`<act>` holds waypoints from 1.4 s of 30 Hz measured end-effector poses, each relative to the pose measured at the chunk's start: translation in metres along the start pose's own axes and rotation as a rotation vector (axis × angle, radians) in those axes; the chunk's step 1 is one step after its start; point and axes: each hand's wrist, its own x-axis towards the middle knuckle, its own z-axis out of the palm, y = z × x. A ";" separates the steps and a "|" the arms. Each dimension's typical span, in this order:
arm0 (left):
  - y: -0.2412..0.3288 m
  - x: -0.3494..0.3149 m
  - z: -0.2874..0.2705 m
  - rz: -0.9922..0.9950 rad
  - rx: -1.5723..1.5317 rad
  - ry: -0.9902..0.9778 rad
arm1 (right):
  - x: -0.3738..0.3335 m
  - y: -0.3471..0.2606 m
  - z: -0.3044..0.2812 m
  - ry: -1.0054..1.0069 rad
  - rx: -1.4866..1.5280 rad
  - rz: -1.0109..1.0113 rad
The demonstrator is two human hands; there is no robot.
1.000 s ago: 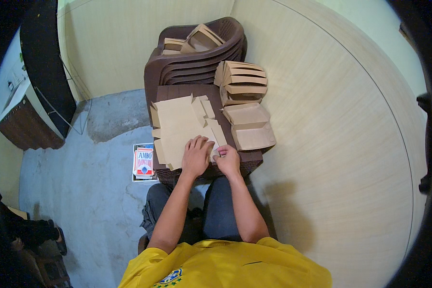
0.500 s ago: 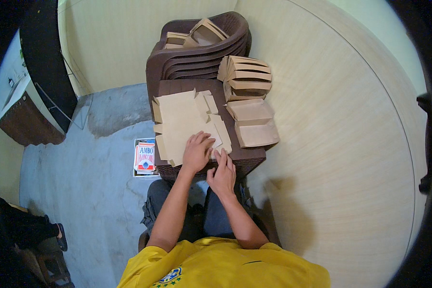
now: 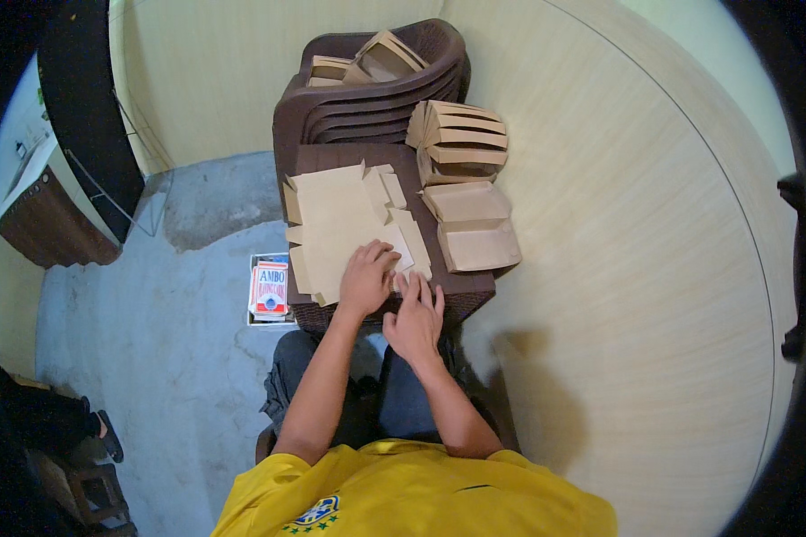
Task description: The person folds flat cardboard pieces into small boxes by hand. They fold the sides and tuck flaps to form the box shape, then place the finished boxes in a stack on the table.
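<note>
A flat, brown cardboard box blank point(image 3: 331, 201) with upright side flaps lies on the seat of the stacked brown plastic chairs point(image 3: 309, 161). My left hand point(image 3: 367, 276) rests on the blank's near right part, palm down with its fingers stretched out. Beside its fingertips a small white piece of paper or card point(image 3: 403, 251) lies on the right-hand flap. At the near right corner of the blank, my right hand point(image 3: 415, 313) touches the edge with its fingers extended and a little apart. What lies beneath the fingertips is hidden.
Right of the blank stand an opened cardboard box point(image 3: 475, 242) and a nested stack of folded boxes point(image 3: 464, 139). More boxes point(image 3: 385, 58) sit on the top chair. A tray of card packs point(image 3: 270, 288) lies on the floor at left. Another person's foot point(image 3: 109, 436) shows lower left.
The fingers of my right hand have spread and shifted slightly at the blank's corner. More of the white piece shows beside my left fingertips. My left hand stays nearly in place.
</note>
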 end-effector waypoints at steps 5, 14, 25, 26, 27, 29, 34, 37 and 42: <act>0.001 -0.007 -0.002 0.018 0.038 -0.005 | -0.025 0.010 0.009 0.289 0.334 0.068; 0.014 -0.038 -0.056 0.047 0.115 -0.303 | 0.036 0.044 -0.014 0.561 0.594 0.173; -0.011 -0.043 -0.092 -0.406 0.319 -0.063 | 0.089 0.066 0.006 0.072 0.483 -0.130; -0.014 -0.039 -0.092 -0.389 0.354 -0.086 | 0.087 0.067 0.007 0.077 0.467 -0.220; -0.018 -0.034 -0.093 -0.393 0.383 -0.158 | 0.082 0.067 0.004 0.013 0.431 -0.228; -0.031 -0.016 -0.095 -0.424 0.462 -0.316 | 0.070 0.063 -0.006 -0.024 0.441 -0.200; -0.041 0.012 -0.084 -0.143 0.878 -0.191 | 0.039 0.048 -0.032 -0.162 0.829 0.031; -0.025 0.009 -0.068 -0.252 0.645 -0.284 | 0.041 0.045 -0.027 0.120 0.607 0.072; -0.002 -0.017 -0.042 -0.200 0.119 -0.197 | 0.045 0.034 0.001 0.085 0.707 0.144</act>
